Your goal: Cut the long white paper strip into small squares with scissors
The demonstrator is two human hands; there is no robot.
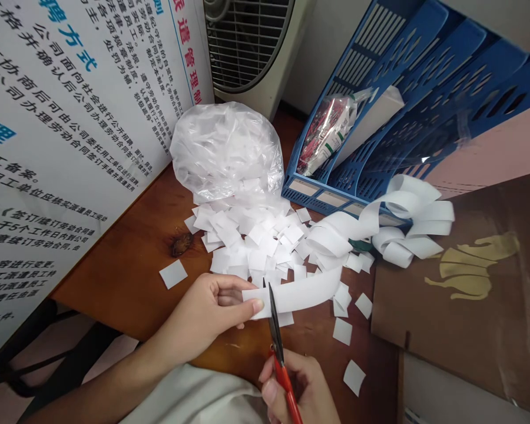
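My left hand (216, 312) pinches the end of a long white strip (309, 292) between thumb and fingers. The strip runs to the right and curls up into loose loops (417, 218). In my right hand (300, 386) is a pair of scissors (279, 347) with red handles and dark blades. Its blades stand apart, with the strip between them just right of my left thumb. A heap of small white squares (260, 241) lies behind the strip, and a few single squares (354, 377) are scattered to the right.
A clear plastic bag (227, 150) of white pieces stands behind the heap. At the back right is a blue file rack (318, 197) holding a packet (329, 135). A brown carton (463, 294) sits right, a printed board (92, 118) left, and a fan (247, 47) behind.
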